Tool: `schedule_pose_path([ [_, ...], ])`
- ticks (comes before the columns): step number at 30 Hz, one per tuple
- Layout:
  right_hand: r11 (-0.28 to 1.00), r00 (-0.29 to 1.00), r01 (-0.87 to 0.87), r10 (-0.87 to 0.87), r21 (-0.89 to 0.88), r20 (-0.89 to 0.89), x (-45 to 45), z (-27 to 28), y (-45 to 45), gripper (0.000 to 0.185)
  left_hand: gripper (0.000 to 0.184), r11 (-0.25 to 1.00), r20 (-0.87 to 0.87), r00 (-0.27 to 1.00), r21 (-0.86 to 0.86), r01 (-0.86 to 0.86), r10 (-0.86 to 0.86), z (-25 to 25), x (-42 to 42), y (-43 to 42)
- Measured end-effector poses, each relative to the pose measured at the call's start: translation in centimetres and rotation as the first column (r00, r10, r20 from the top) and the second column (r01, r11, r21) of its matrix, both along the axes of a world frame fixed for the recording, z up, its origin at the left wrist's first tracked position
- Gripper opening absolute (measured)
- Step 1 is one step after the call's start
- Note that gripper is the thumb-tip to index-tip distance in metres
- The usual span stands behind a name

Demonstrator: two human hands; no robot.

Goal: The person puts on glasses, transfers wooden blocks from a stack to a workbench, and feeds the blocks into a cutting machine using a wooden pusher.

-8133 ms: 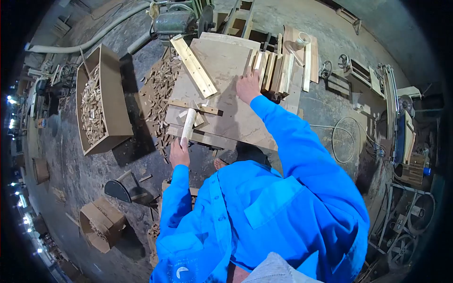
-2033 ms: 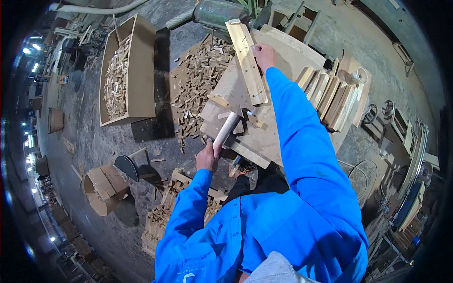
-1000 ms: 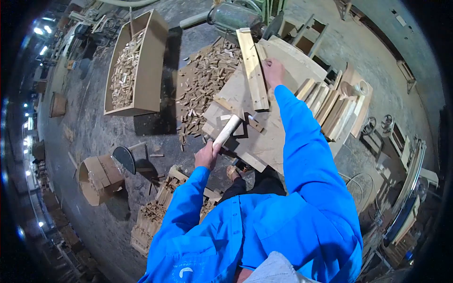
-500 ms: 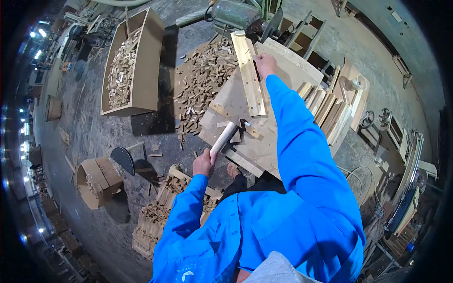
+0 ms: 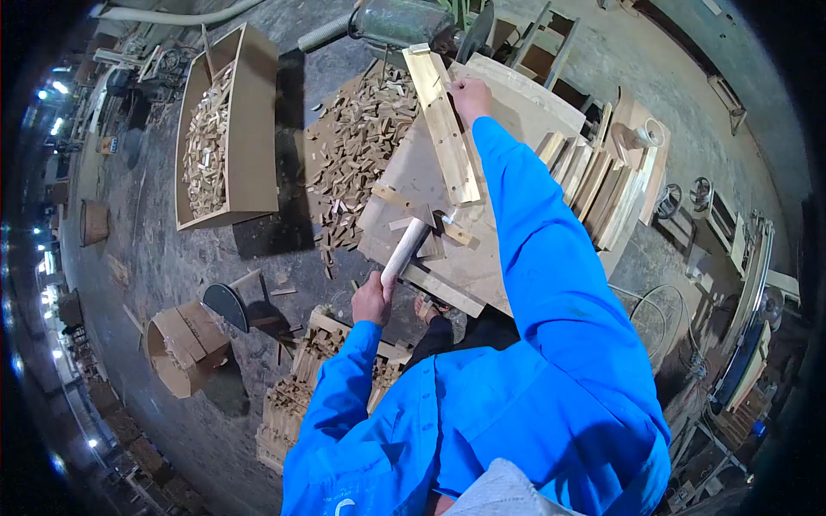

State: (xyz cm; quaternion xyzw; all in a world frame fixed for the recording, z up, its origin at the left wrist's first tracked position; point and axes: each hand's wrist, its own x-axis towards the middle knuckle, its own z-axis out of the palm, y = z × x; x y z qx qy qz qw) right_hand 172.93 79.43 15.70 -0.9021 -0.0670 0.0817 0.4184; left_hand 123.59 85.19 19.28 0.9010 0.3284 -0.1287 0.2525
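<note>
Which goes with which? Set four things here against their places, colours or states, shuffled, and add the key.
1. Left hand
2. Right hand
3. Large open box
4. Shirt

A. Blue
B. Holding the near end of a pale bar
C. Partly filled with small wood pieces
D. At the edge of a long pale board

Pairs: 1-B, 2-D, 3-C, 4-A
</note>
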Motion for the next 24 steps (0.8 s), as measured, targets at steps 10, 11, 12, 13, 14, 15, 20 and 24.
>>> schedule_pose_path([
  [10,1.0,0.998,-0.006,0.006,0.008,0.06,2.7,1.0,-0.5,0.023,0.051,1.0,0.068,0.998,-0.006,-0.01,0.01,-1.3,2.4,-0.6],
  [11,1.0,0.996,-0.011,0.011,-0.007,0.085,2.9,0.9,-0.6,0.023,0.051,1.0,0.074,0.997,0.015,0.0,-0.001,-1.6,2.5,-0.6],
  [12,1.0,0.996,-0.014,0.014,-0.006,0.086,2.7,0.9,-0.4,0.023,0.051,0.999,0.076,0.997,0.033,0.009,-0.012,-1.9,2.1,-0.4],
  [13,1.0,0.997,-0.014,0.015,-0.013,0.077,2.6,0.7,-0.4,0.023,0.051,0.999,0.077,0.997,0.035,0.005,-0.007,-2.0,1.9,-0.4],
  [14,1.0,0.997,-0.014,0.016,-0.018,0.071,2.6,0.6,-0.4,0.023,0.05,1.0,0.074,0.997,0.03,0.006,-0.009,-2.2,2.0,-0.3],
  [15,1.0,0.994,0.003,-0.001,-0.023,0.112,3.4,1.1,-0.6,0.029,0.05,1.0,0.06,0.998,0.024,0.008,-0.009,-1.3,2.9,-0.7],
  [20,0.996,0.978,-0.045,0.061,-0.08,0.201,2.9,1.1,-0.4,0.026,0.048,1.0,0.094,0.996,0.001,-0.012,0.012,-1.7,2.4,-0.4],
  [24,0.988,0.97,-0.116,0.136,-0.105,0.203,2.8,0.8,-1.4,0.035,0.049,0.998,0.077,0.997,-0.05,-0.023,0.027,-0.2,2.9,-0.7],
])
